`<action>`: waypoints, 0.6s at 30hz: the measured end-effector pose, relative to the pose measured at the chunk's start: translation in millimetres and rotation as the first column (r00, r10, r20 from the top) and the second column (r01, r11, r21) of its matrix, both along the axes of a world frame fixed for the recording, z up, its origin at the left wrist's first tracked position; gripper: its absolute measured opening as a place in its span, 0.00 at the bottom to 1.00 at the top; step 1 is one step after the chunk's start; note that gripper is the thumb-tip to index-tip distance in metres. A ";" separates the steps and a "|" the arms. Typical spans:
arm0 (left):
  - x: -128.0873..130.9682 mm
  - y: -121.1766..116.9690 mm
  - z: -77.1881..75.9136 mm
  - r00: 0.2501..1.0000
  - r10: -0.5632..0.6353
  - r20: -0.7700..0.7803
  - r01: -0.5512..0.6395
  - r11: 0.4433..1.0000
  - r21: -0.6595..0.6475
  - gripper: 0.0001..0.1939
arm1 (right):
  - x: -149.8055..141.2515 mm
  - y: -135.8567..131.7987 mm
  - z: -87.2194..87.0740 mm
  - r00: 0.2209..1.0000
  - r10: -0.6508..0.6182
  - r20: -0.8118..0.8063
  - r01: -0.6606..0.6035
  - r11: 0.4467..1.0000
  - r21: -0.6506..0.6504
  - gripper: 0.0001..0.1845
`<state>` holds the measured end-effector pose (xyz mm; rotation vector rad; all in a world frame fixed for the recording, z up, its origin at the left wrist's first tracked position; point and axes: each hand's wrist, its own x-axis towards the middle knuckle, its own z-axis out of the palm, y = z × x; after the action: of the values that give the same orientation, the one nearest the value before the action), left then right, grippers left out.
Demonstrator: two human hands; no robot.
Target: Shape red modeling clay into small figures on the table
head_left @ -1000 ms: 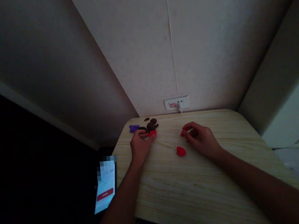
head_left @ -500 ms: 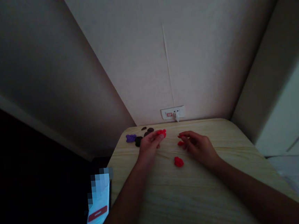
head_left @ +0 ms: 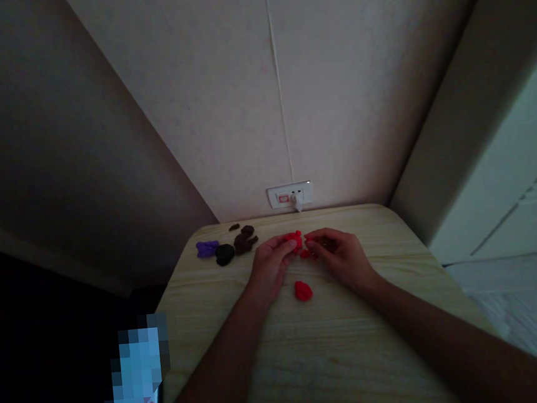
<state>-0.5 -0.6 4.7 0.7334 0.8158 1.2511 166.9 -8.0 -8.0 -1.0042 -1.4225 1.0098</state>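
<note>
My left hand [head_left: 270, 267] and my right hand [head_left: 336, 255] meet at the middle of the far part of the light wood table [head_left: 319, 347]. The left fingertips pinch a lump of red modelling clay [head_left: 295, 240]. A smaller red clay piece [head_left: 305, 254] sits in the right fingertips. Another red clay lump [head_left: 303, 290] lies on the table just below the hands, touching neither. Further left, beyond my left hand, lie a purple clay piece [head_left: 207, 249] and dark brown clay pieces [head_left: 245, 240].
A white wall socket with a plug in it [head_left: 290, 194] is set just above the table's far edge, where walls rise behind. A phone with a blurred screen [head_left: 138, 376] lies in the dark to the left, beyond the table's left edge.
My hands have moved toward each other, bringing the red clay in my fingers close together. The view has shifted, so the table sits further left in the picture.
</note>
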 end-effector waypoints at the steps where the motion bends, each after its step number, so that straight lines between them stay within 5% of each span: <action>1: 0.2 0.4 -1.3 1.000 -0.006 0.004 0.006 1.000 0.000 0.14 | -0.2 0.7 -0.3 1.000 0.003 -0.010 -0.003 1.000 -0.014 0.15; 8: -0.1 0.7 -1.5 1.000 -0.004 0.021 0.004 1.000 -0.010 0.15 | -0.6 3.9 1.7 0.976 -0.011 -0.218 -0.014 0.993 -0.114 0.20; 18: 0.8 -1.7 0.9 0.999 -0.030 -0.021 0.031 0.999 0.009 0.15 | -1.4 2.9 1.9 0.987 -0.037 -0.157 0.024 0.996 -0.084 0.18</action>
<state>0.3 -2.3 5.6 0.7651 0.8139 1.2222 165.5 -5.1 -6.2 -0.9792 -1.2402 1.1083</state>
